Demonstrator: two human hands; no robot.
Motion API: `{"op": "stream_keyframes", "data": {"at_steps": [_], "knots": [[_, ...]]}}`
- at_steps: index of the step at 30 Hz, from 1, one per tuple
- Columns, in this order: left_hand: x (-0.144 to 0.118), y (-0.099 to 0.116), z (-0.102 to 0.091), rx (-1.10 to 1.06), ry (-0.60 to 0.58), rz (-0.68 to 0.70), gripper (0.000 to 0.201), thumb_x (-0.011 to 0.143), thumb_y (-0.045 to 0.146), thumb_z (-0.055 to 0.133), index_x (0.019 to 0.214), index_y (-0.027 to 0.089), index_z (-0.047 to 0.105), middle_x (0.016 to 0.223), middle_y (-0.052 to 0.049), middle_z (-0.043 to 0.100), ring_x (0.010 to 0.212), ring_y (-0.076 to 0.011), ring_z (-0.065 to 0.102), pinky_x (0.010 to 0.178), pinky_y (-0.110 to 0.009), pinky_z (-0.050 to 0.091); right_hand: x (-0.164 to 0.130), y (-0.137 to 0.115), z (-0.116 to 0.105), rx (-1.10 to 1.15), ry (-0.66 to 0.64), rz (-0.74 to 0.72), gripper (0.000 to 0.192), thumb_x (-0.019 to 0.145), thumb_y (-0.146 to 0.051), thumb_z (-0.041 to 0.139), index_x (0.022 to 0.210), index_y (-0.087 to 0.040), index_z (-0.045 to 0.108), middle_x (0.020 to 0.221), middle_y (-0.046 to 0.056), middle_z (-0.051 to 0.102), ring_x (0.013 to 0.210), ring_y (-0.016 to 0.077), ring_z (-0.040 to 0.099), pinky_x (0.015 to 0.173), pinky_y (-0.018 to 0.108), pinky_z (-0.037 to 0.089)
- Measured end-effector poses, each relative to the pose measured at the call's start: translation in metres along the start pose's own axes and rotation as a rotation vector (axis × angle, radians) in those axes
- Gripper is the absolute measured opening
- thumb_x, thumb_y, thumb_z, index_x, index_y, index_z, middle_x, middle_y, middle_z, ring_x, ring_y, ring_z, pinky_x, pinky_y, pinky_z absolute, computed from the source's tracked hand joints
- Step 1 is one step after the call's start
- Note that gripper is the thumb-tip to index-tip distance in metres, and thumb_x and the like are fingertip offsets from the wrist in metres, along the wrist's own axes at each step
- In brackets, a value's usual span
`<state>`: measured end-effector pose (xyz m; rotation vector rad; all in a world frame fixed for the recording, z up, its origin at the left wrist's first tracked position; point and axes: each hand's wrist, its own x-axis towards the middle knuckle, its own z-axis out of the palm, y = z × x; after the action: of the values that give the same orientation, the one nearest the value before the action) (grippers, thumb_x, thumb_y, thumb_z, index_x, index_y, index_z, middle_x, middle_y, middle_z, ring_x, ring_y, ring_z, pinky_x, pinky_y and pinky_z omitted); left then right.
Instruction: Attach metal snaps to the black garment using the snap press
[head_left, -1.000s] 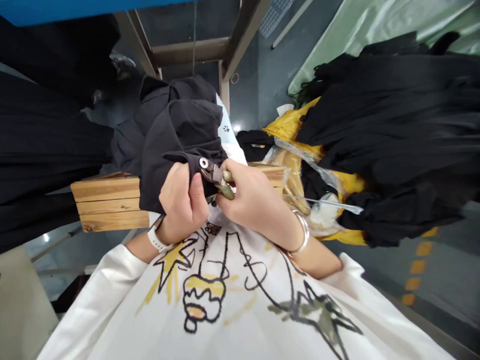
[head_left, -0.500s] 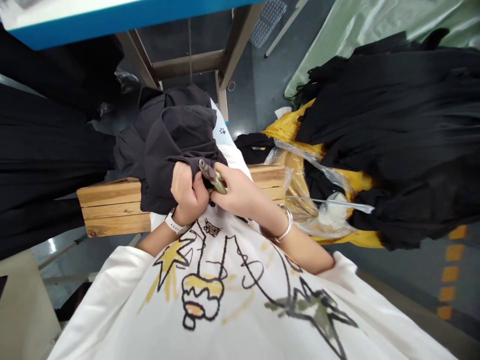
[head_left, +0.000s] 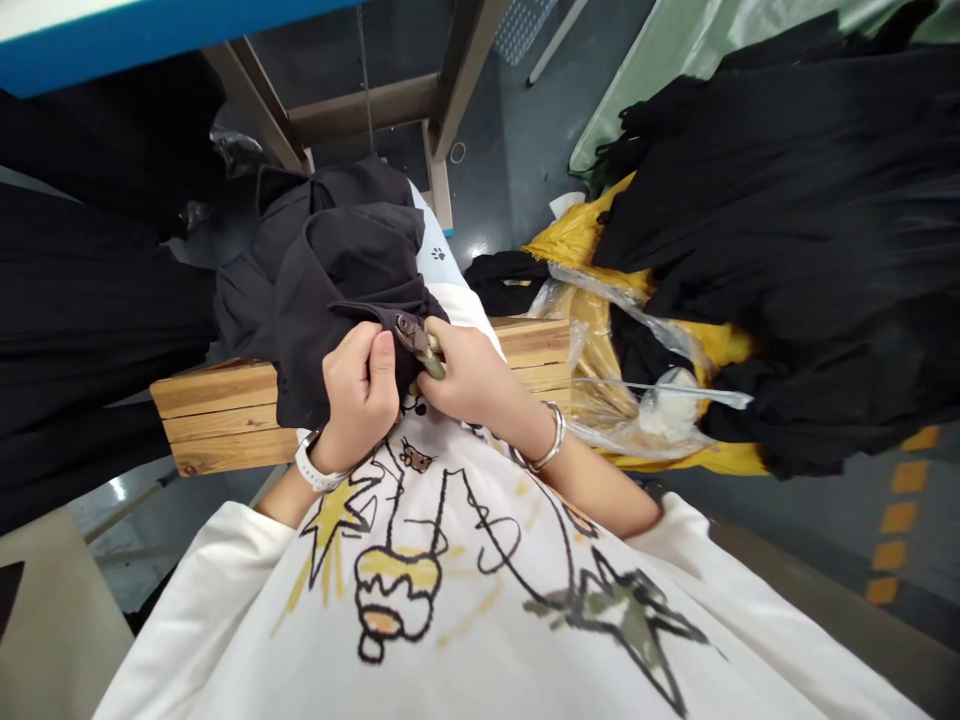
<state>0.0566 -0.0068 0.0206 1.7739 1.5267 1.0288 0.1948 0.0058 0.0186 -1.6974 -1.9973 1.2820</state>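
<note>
Pliers (head_left: 414, 338) pointed to eleven o'clock, axis eleven-to-five, handles within the right hand (head_left: 474, 376), fingers gripping; left hand (head_left: 357, 392) clutched black cloth (head_left: 352, 255).

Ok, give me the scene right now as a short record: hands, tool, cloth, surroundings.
Left hand: closed on an edge of the dark cloth
Right hand: around the handles of the pliers
Pliers: head at the cloth near left hand; whether jaws grip it unclear
Dark cloth: bunched, folds piled beyond the hands
Wooden slats: showing on both sides
Right side: black cloth heap, yellow sheeting, clear plastic
</note>
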Motion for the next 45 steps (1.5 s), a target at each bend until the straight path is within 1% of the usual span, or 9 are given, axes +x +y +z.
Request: {"op": "stream_keyframes", "data": {"at_steps": [4, 7, 15, 18, 22, 29, 34, 38, 45], "knots": [[-0.001, -0.001, 0.003, 0.034, 0.033, 0.022, 0.024, 0.089, 0.019, 0.037, 0.065, 0.017, 0.041, 0.06, 0.003, 0.045, 0.054, -0.0061, 0.044, 0.053, -0.019, 0.032, 0.002, -0.001, 0.001, 0.023, -0.027, -0.012, 0.016, 0.057, -0.015, 0.045, 0.064, -0.019, 0.031, 0.056, -0.001, 0.044, 0.051, 0.011, 0.032, 0.051, 0.024, 0.021], [-0.003, -0.003, 0.005, 0.052, 0.055, 0.041, 0.022, 0.089, 0.018, 0.037, 0.067, 0.016, 0.043, 0.061, 0.003, 0.046, 0.056, -0.0059, 0.045, 0.054, -0.019, 0.033, 0.003, 0.0, 0.001, 0.052, -0.036, -0.006, 0.015, 0.057, -0.015, 0.045, 0.062, -0.019, 0.032, 0.054, -0.001, 0.043, 0.05, 0.0102, 0.032, 0.051, 0.024, 0.021], [-0.002, -0.007, 0.006, 0.086, 0.08, 0.124, 0.016, 0.088, 0.015, 0.039, 0.073, 0.017, 0.045, 0.063, 0.004, 0.045, 0.058, -0.0054, 0.045, 0.054, -0.018, 0.032, 0.005, 0.001, 0.002, 0.188, -0.129, 0.004, 0.016, 0.054, -0.01, 0.046, 0.054, -0.018, 0.032, 0.048, -0.004, 0.033, 0.048, 0.0078, 0.028, 0.049, 0.023, 0.021], [-0.002, -0.007, 0.007, 0.071, 0.079, 0.082, 0.019, 0.088, 0.015, 0.038, 0.071, 0.016, 0.045, 0.063, 0.004, 0.045, 0.058, -0.0051, 0.045, 0.054, -0.018, 0.032, 0.007, 0.002, 0.003, 0.223, -0.149, 0.017, 0.016, 0.054, -0.009, 0.045, 0.053, -0.017, 0.031, 0.048, -0.005, 0.033, 0.048, 0.0074, 0.029, 0.049, 0.022, 0.021], [-0.002, -0.006, 0.006, 0.026, 0.076, 0.035, 0.021, 0.089, 0.017, 0.038, 0.069, 0.016, 0.045, 0.06, 0.005, 0.043, 0.055, -0.0045, 0.042, 0.052, -0.018, 0.029, 0.008, 0.003, 0.0, 0.235, -0.157, -0.037, 0.015, 0.055, -0.009, 0.044, 0.056, -0.017, 0.031, 0.05, -0.004, 0.036, 0.05, 0.0078, 0.03, 0.051, 0.023, 0.021], [0.002, -0.005, 0.004, -0.132, 0.1, -0.107, 0.03, 0.091, 0.025, 0.036, 0.062, 0.017, 0.037, 0.054, 0.005, 0.03, 0.048, -0.0055, 0.029, 0.047, -0.021, 0.024, 0.008, -0.003, 0.001, 0.358, -0.151, -0.03, 0.014, 0.055, -0.012, 0.043, 0.064, -0.018, 0.035, 0.057, -0.004, 0.04, 0.055, 0.0089, 0.033, 0.053, 0.023, 0.024], [0.002, -0.005, 0.006, -0.169, 0.125, -0.12, 0.032, 0.091, 0.031, 0.036, 0.062, 0.017, 0.04, 0.054, 0.005, 0.034, 0.048, -0.0067, 0.032, 0.047, -0.022, 0.025, 0.01, -0.004, 0.007, 0.471, -0.194, -0.014, 0.011, 0.055, -0.015, 0.044, 0.063, -0.017, 0.037, 0.058, -0.004, 0.039, 0.056, 0.0093, 0.035, 0.052, 0.023, 0.024], [-0.001, -0.006, 0.009, -0.147, 0.142, -0.135, 0.033, 0.091, 0.036, 0.035, 0.064, 0.018, 0.042, 0.054, 0.004, 0.038, 0.047, -0.0071, 0.034, 0.048, -0.023, 0.027, 0.008, -0.001, 0.015, 0.575, -0.203, 0.019, 0.011, 0.054, -0.016, 0.045, 0.058, -0.017, 0.035, 0.054, -0.005, 0.036, 0.053, 0.0081, 0.032, 0.049, 0.022, 0.022], [-0.004, -0.006, 0.012, -0.118, 0.124, -0.173, 0.034, 0.091, 0.04, 0.031, 0.068, 0.019, 0.044, 0.054, 0.003, 0.039, 0.047, -0.0077, 0.037, 0.048, -0.024, 0.028, 0.006, 0.002, 0.019, 0.676, -0.242, 0.024, 0.011, 0.052, -0.014, 0.041, 0.055, -0.017, 0.031, 0.052, -0.006, 0.031, 0.051, 0.0066, 0.029, 0.047, 0.022, 0.021]]}}
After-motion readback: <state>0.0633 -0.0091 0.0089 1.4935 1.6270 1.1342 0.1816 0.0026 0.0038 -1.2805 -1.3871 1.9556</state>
